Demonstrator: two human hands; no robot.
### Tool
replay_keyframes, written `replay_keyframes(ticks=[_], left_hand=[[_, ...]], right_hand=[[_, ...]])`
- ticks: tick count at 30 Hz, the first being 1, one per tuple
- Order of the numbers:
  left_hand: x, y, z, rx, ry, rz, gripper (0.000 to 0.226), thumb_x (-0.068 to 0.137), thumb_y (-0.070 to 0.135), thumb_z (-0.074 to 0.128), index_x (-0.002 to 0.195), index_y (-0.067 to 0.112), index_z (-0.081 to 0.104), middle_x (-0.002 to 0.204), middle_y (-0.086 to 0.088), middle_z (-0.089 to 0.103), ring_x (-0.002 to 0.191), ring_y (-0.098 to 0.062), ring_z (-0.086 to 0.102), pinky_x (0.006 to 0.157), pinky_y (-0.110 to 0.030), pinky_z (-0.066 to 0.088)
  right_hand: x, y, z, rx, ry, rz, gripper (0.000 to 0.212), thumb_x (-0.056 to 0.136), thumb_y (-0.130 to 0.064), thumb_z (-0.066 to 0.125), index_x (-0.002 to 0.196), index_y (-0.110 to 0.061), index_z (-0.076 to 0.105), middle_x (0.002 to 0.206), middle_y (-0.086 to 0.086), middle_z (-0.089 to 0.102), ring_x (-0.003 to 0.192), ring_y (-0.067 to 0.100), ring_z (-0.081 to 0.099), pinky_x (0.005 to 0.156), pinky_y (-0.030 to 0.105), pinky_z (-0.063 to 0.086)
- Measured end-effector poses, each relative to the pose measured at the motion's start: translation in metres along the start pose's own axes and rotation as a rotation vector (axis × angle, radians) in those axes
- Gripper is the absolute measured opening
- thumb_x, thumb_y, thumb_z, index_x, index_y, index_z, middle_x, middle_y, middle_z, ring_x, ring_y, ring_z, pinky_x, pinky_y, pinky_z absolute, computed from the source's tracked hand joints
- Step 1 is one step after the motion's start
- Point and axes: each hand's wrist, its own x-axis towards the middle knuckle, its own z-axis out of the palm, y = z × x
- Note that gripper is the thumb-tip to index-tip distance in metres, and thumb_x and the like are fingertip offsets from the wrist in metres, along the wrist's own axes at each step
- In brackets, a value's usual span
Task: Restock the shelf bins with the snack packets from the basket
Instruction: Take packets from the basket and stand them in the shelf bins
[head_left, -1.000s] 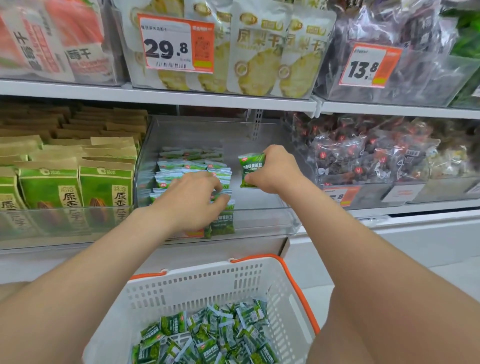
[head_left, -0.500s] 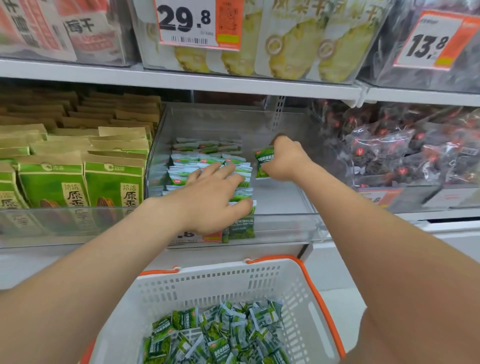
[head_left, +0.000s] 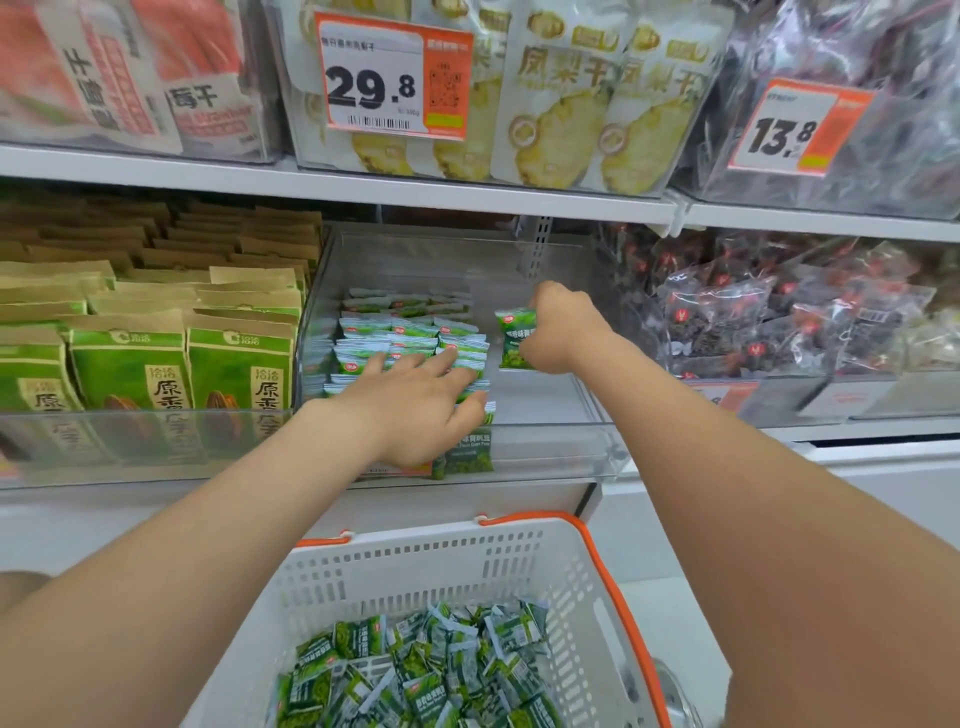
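left hand lies flat, fingers spread, hiding part of the stacked packets; right hand pinches an upright green packet in the clear bin.

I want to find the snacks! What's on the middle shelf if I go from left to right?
Green and tan paper bags → clear plastic bin holding rows of small green packets under the left hand → right hand gripping one small green packet → dark clear-wrapped snack bags.
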Motion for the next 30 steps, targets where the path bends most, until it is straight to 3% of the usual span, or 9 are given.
replay_keyframes(ticks=[4, 12, 21, 26, 30], left_hand=[[-0.001, 0.001, -0.001, -0.03, -0.014, -0.013, 0.065, 0.107, 0.061, 0.01, 0.166, 0.034, 0.017, 0.176, 0.001, 0.0, 0.16, -0.027, 0.008, 0.126, -0.061, 0.003], [0.006, -0.003, 0.001, -0.051, -0.074, -0.025, 0.065, 0.106, 0.064, 0.009, 0.166, 0.039, 0.009, 0.175, 0.006, -0.008, 0.161, -0.024, -0.003, 0.126, -0.061, -0.007], [0.007, -0.004, 0.0, -0.07, -0.072, -0.039, 0.064, 0.105, 0.064, 0.013, 0.165, 0.043, 0.008, 0.174, 0.009, -0.014, 0.16, -0.027, -0.017, 0.124, -0.061, -0.016], [0.008, -0.006, 0.0, -0.089, -0.096, -0.046, 0.066, 0.104, 0.067, 0.015, 0.165, 0.045, 0.007, 0.174, 0.01, -0.016, 0.16, -0.028, -0.018, 0.124, -0.061, -0.015], [0.009, -0.007, 0.0, -0.1, -0.103, -0.043, 0.066, 0.103, 0.069, 0.016, 0.165, 0.045, 0.006, 0.173, 0.011, -0.017, 0.159, -0.028, -0.019, 0.124, -0.06, -0.016]], right_hand=[[-0.01, 0.005, -0.002, -0.007, 0.023, -0.01, 0.044, 0.094, -0.009, 0.064, 0.134, -0.006, 0.046, 0.121, 0.017, 0.05, 0.096, 0.036, 0.056, 0.074, 0.038, 0.048], [-0.01, 0.003, 0.011, -0.028, 0.019, -0.066, 0.044, 0.096, -0.007, 0.062, 0.137, -0.005, 0.045, 0.129, 0.022, 0.051, 0.098, 0.039, 0.057, 0.074, 0.04, 0.046], [0.011, 0.001, 0.019, -0.03, 0.036, 0.01, 0.021, 0.094, -0.004, 0.06, 0.107, -0.006, 0.044, 0.122, 0.021, 0.051, 0.09, 0.037, 0.051, 0.071, 0.036, 0.042], [0.029, 0.004, 0.027, -0.046, 0.075, 0.033, 0.033, 0.095, -0.008, 0.062, 0.126, -0.006, 0.051, 0.128, 0.021, 0.052, 0.106, 0.041, 0.057, 0.077, 0.041, 0.047], [0.044, 0.008, 0.037, -0.037, 0.107, 0.055, 0.036, 0.095, -0.006, 0.063, 0.129, -0.007, 0.053, 0.127, 0.021, 0.053, 0.099, 0.039, 0.056, 0.077, 0.042, 0.049]])
